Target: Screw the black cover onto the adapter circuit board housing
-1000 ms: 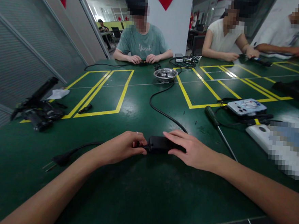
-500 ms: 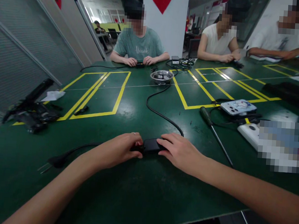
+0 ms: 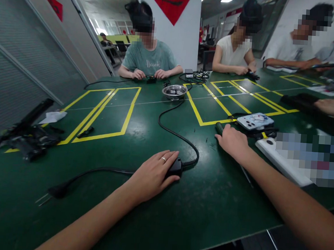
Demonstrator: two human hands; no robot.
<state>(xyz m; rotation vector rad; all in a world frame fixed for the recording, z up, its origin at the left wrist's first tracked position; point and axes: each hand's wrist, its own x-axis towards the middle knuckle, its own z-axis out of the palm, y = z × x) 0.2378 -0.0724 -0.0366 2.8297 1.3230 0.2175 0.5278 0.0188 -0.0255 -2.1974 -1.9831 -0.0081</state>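
Observation:
A black power adapter (image 3: 177, 168) lies on the green table, with my left hand (image 3: 153, 173) wrapped over its left part. One cord (image 3: 103, 170) runs left from it to a two-pin plug (image 3: 58, 191). Another cord (image 3: 192, 162) leaves its right end and curves up the table toward the metal bowl. My right hand (image 3: 234, 142) is closed round the green handle of a screwdriver (image 3: 219, 128), whose metal shaft points down toward the near edge, partly under my forearm.
Beyond the adapter stands a metal bowl (image 3: 164, 92) with small parts inside. A phone (image 3: 255, 121) and a white case (image 3: 278, 165) lie at right; black parts (image 3: 36, 140) are heaped at left. Yellow tape (image 3: 126, 116) marks the table. Several people sit at its far side and right.
My right hand has left the adapter and moved right onto the screwdriver handle. The left hand has shifted further over the adapter.

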